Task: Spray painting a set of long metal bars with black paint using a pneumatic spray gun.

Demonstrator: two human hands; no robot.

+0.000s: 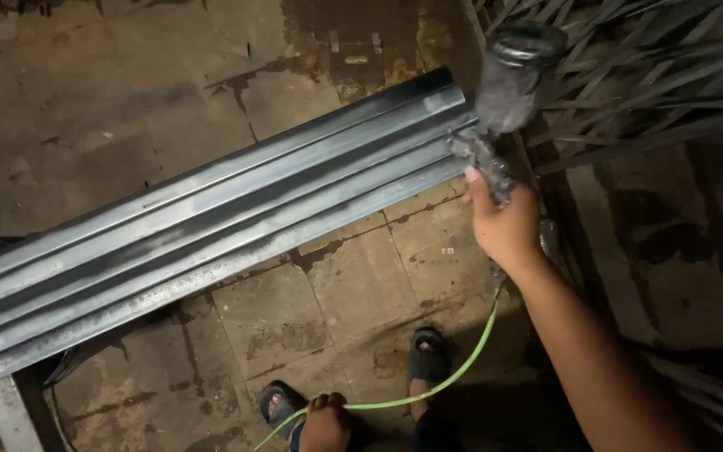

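my right hand (504,222) grips the spray gun (504,100) at the upper right, aimed at the end of the grey metal profiles (211,226); my left hand (325,421), bottom centre, is closed on the green hose (462,360); i judge spraying is underway, next pass needs steady travel along the lengths

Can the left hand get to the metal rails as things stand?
Probably yes. The left hand holds the green hose low by the feet, apart from the metal rails; only bare floor lies between.
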